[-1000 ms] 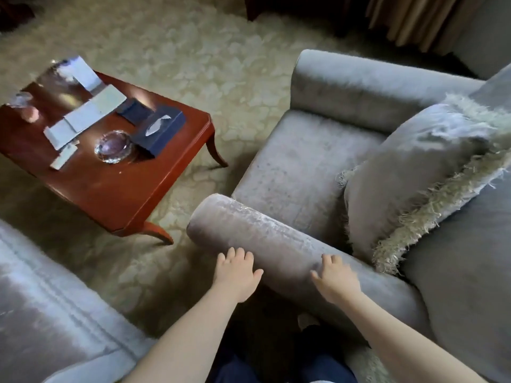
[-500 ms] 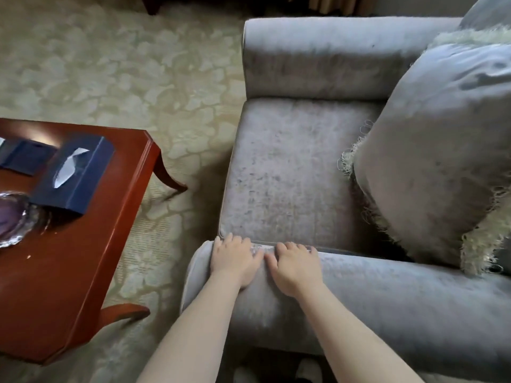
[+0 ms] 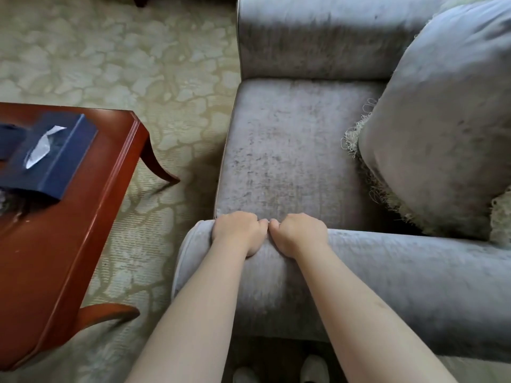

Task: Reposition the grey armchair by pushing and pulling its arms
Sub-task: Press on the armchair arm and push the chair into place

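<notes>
Gripped near arm (image 3: 401,275) of grey armchair (image 3: 290,150) with left hand (image 3: 237,233) and right hand (image 3: 300,234), fingers curled over inner edge. Looked heavy, soft-padded; best held at arm's front end.

A pale patterned carpet (image 3: 138,64) fills the upper left and runs down the middle of the frame. On it stand a red-brown wooden table (image 3: 83,230) at the left edge and a grey armchair (image 3: 290,147) on the right. A dark blue tissue box (image 3: 63,161) lies on the table at far left.
</notes>
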`<state>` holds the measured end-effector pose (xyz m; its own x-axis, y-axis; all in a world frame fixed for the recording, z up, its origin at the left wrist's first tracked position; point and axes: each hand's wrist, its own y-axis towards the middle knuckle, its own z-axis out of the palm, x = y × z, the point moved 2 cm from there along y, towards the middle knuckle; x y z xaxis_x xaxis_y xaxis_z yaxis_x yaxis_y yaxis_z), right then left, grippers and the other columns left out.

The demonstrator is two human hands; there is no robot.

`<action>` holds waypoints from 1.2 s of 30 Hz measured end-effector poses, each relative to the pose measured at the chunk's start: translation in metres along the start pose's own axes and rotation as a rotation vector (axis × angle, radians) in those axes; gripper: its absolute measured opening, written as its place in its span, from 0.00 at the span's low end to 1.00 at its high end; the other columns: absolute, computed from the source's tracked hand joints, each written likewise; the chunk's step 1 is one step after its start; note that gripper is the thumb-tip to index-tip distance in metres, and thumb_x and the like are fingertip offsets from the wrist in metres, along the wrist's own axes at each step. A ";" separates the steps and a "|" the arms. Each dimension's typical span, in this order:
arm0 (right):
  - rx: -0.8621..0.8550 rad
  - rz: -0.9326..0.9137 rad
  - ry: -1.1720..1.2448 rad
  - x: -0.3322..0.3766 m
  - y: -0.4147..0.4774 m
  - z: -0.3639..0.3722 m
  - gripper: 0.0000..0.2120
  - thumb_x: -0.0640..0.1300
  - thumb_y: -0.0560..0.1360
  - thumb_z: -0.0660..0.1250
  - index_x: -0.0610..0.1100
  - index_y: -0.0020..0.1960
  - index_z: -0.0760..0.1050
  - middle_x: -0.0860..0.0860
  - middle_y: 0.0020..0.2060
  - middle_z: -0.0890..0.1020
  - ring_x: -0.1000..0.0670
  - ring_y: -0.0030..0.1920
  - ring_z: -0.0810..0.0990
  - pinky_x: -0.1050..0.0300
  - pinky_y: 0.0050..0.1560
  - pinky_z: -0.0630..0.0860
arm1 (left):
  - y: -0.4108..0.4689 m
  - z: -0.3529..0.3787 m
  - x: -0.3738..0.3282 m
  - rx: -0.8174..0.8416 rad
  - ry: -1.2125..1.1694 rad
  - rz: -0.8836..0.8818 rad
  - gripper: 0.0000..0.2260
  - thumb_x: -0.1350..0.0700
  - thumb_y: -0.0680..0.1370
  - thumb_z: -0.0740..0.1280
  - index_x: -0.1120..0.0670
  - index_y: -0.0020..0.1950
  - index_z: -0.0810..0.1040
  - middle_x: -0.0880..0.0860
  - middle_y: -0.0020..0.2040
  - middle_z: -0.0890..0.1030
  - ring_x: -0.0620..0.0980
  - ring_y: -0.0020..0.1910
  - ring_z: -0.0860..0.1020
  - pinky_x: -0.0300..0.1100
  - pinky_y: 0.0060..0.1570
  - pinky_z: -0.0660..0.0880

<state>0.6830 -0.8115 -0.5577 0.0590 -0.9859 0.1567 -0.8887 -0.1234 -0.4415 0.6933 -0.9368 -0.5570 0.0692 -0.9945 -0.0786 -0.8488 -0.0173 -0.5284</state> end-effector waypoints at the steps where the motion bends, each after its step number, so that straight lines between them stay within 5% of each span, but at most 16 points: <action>1: 0.011 -0.002 0.005 0.000 -0.001 -0.002 0.27 0.58 0.77 0.48 0.42 0.52 0.79 0.43 0.53 0.81 0.42 0.54 0.78 0.53 0.45 0.66 | -0.003 0.000 0.000 -0.004 0.007 -0.001 0.24 0.44 0.79 0.45 0.52 0.59 0.76 0.55 0.62 0.77 0.57 0.61 0.73 0.51 0.56 0.66; 10: 0.076 -0.017 -0.022 -0.004 -0.023 -0.002 0.26 0.57 0.76 0.50 0.43 0.59 0.76 0.43 0.58 0.78 0.42 0.57 0.77 0.53 0.46 0.68 | -0.027 0.004 -0.008 -0.018 0.043 -0.045 0.24 0.45 0.77 0.48 0.54 0.60 0.77 0.57 0.61 0.77 0.58 0.59 0.74 0.50 0.54 0.67; 22: -0.049 -0.091 -0.046 -0.001 -0.028 0.009 0.23 0.55 0.77 0.47 0.43 0.41 0.76 0.44 0.45 0.81 0.44 0.41 0.75 0.53 0.41 0.62 | -0.033 0.014 -0.007 -0.114 0.041 0.000 0.21 0.47 0.79 0.48 0.54 0.52 0.77 0.56 0.56 0.79 0.56 0.56 0.75 0.49 0.50 0.67; 36: 0.039 -0.064 -0.032 -0.003 -0.036 0.005 0.24 0.56 0.77 0.48 0.43 0.56 0.77 0.44 0.54 0.80 0.43 0.53 0.78 0.52 0.45 0.64 | -0.042 0.011 -0.008 -0.025 0.012 -0.051 0.24 0.45 0.78 0.47 0.55 0.59 0.77 0.58 0.60 0.77 0.59 0.59 0.74 0.50 0.54 0.67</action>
<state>0.7172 -0.8049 -0.5467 0.1299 -0.9790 0.1574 -0.8642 -0.1896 -0.4661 0.7341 -0.9273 -0.5433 0.1062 -0.9935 -0.0422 -0.8572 -0.0699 -0.5103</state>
